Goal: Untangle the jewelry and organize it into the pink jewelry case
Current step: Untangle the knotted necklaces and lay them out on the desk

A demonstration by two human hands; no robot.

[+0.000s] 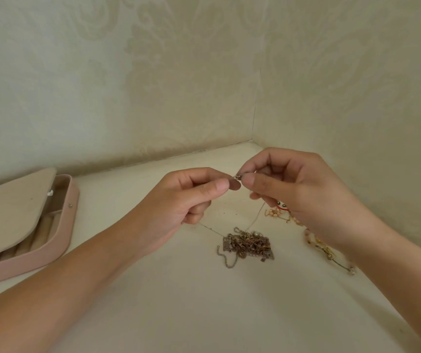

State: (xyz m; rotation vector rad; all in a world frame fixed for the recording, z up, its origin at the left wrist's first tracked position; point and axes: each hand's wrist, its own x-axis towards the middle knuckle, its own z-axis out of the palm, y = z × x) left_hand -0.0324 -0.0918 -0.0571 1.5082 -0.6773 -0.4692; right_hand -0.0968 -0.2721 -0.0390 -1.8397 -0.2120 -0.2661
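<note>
Above tangled chain heap (246, 244): left hand (191, 200), right hand (288, 184) each pinch thin chain (254, 218) between thumb and forefinger; pink jewelry case (26, 263) left of heap.

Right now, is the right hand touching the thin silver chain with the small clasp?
Touching. In the head view, fingers of the right hand pinch the thin silver chain at its clasp; the left hand pinches beside it.

Jewelry case (51, 247) sits far left on the table (204, 301), well apart from the rest. Chain tangle (249, 244) lies centre, beaded pieces (319, 242) just right of it, partly under the right wrist. Left hand (189, 207) and right hand (288, 184) meet above and behind the tangle, pinching a thin chain (255, 217) that hangs to it; wall corner (255, 110) behind.
</note>
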